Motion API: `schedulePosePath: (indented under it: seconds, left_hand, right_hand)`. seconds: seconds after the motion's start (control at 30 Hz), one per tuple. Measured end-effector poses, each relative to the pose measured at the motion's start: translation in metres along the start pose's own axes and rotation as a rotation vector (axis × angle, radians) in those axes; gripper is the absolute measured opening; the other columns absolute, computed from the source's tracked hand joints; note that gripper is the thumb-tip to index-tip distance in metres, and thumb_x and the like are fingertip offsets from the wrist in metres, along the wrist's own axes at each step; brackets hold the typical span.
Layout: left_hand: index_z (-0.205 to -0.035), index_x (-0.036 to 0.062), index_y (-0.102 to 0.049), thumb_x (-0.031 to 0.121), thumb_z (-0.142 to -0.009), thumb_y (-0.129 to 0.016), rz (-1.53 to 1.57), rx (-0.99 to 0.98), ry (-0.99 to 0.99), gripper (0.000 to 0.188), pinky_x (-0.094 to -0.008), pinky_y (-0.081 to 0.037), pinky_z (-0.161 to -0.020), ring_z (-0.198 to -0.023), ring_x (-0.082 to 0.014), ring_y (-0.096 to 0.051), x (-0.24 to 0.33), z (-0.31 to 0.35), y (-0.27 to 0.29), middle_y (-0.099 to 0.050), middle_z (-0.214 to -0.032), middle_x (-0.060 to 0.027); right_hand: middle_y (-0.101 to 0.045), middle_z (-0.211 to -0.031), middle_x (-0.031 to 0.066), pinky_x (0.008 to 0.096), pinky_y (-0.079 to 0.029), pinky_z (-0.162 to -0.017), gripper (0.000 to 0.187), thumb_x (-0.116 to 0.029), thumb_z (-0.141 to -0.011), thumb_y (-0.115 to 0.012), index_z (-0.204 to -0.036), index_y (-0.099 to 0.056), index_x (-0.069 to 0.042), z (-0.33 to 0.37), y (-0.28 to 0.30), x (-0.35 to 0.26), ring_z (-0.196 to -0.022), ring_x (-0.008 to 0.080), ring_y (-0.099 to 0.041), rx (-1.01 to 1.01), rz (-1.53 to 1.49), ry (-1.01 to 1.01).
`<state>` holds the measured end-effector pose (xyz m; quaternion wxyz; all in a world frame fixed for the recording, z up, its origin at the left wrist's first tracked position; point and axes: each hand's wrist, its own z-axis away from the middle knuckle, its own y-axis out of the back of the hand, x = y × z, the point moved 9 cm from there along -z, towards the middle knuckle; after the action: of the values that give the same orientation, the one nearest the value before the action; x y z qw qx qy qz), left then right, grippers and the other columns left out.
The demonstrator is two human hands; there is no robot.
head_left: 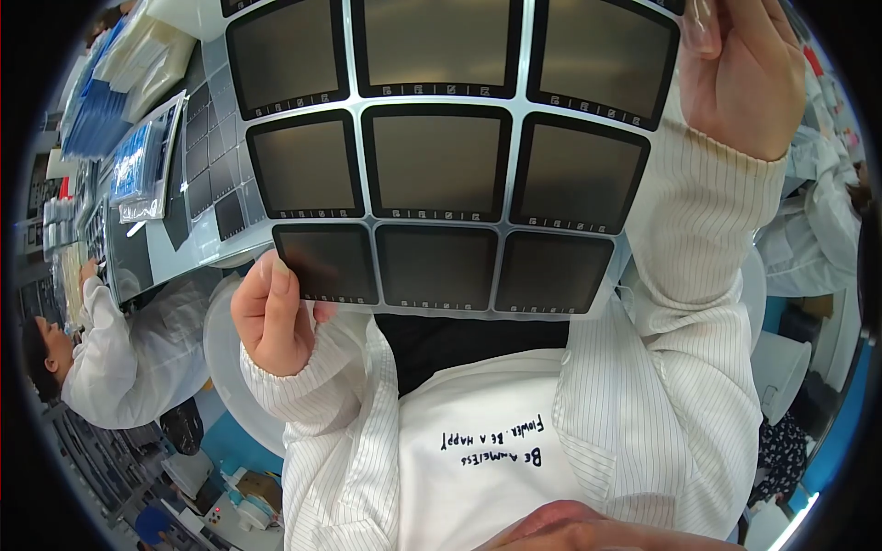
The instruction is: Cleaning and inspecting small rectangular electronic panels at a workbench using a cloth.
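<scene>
A large translucent sheet [525, 55] is held up in front of my chest, tilted toward me. It carries rows of dark rectangular panels [436, 165] with black borders and small marks along their lower edges. My left hand [273, 317] pinches the sheet's lower left corner, its thumb on the face and its fingers mostly hidden behind. At the upper right edge, my right hand [742, 78] is closed on the sheet with the thumb along the side; its fingertips run toward the picture's top rim. The sheet's top end is cut off.
On the table [175, 257] at left lies another sheet of dark panels [213, 156], beside a clear plastic-wrapped pack [138, 165]. Farther back are stacked blue and cream sheets [101, 101]. A person in white [138, 358] sits at left; another white sleeve [808, 216] shows at right.
</scene>
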<state>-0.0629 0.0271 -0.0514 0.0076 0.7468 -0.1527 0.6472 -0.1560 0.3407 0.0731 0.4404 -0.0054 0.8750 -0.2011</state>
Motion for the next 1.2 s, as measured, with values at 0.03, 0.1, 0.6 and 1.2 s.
schedulePosePath:
  seconds: [0.03,0.1,0.6,1.2]
  left_hand:
    - [-0.109,-0.0057,-0.056,0.012,-0.096,-0.041,-0.012,0.02,-0.001,0.027,-0.0161,-0.042,-0.05,-0.059,-0.0084,-0.056,0.0,0.001,0.001,-0.064,-0.089,-0.0113]
    - [-0.107,-0.0055,-0.058,0.012,-0.095,-0.041,-0.015,0.035,0.03,0.027,-0.0152,-0.041,-0.049,-0.058,-0.0079,-0.055,0.0,0.001,-0.001,-0.064,-0.088,-0.0114]
    - [-0.071,-0.0035,-0.058,0.018,-0.09,-0.051,-0.233,-0.062,0.084,0.03,-0.0226,-0.04,-0.048,-0.051,-0.0124,-0.052,-0.002,-0.008,-0.04,-0.057,-0.062,-0.0071]
    - [-0.078,-0.0031,-0.064,0.009,-0.085,-0.058,-0.304,-0.4,0.051,0.015,-0.0237,-0.043,-0.052,-0.055,-0.0175,-0.055,-0.006,-0.01,-0.079,-0.06,-0.068,-0.0099]
  right_hand:
    - [-0.066,-0.073,0.0074,0.0144,-0.034,-0.033,0.018,-0.004,-0.087,-0.057,-0.102,-0.063,0.004,-0.001,0.002,0.001,-0.037,0.0046,-0.045,-0.002,-0.004,-0.003]
    - [-0.067,-0.076,0.0075,0.0145,-0.034,-0.033,0.019,-0.004,-0.087,-0.056,-0.103,-0.062,0.004,-0.002,-0.002,-0.003,-0.038,0.0044,-0.045,-0.095,0.003,0.05]
    - [-0.059,-0.061,0.0028,0.0149,-0.027,-0.035,0.019,-0.007,-0.09,-0.054,-0.104,-0.062,0.003,-0.002,0.012,0.003,-0.035,0.003,-0.034,-0.003,-0.003,-0.003]
    - [-0.06,-0.116,0.0131,0.0108,-0.03,-0.054,0.031,-0.007,-0.094,-0.044,-0.121,-0.054,0.004,-0.018,0.082,-0.023,-0.055,0.0031,-0.035,0.016,0.553,0.19]
